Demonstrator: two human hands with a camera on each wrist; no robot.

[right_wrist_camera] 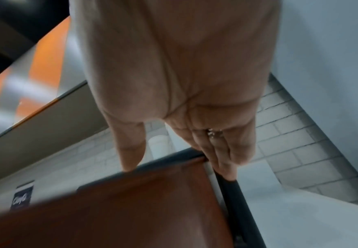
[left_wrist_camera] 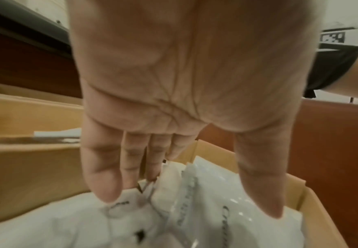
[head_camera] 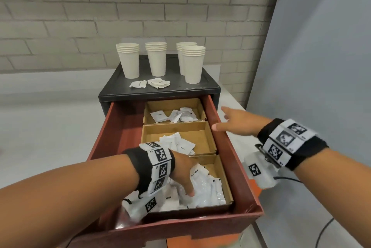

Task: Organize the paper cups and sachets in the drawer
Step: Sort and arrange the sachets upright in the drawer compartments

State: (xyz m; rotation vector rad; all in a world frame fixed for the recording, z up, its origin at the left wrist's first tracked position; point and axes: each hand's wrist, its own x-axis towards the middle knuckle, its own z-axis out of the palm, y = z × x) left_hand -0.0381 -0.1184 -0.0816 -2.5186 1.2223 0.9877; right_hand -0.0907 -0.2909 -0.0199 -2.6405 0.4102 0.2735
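Sachets fill the nearest of three cardboard trays set in a row down the right side of the red drawer, which is pulled well out of a dark cabinet. The person's left hand is down in that near tray, palm toward the heap; from the wrist view its fingers are straight and close together with the thumb spread wide, tips touching the white packets — nothing is pinched or closed around. The middle tray holds a smaller loose pile of packets, and the far tray has only a few lying flat.

The right hand is out at the drawer's right wall, fingers extended and loosely spread, holding nothing; the thumb sits at the top edge of that wall, though whether it presses there I cannot tell from the blur.

On the cabinet top stand four stacks of paper cups, upright — two well apart at the left and middle, two close together at the right, one partly in front of the other. Just before them lie two or three crumpled sachets on the dark surface. A brick wall rises behind, and both wrists wear black bands with patterned markers
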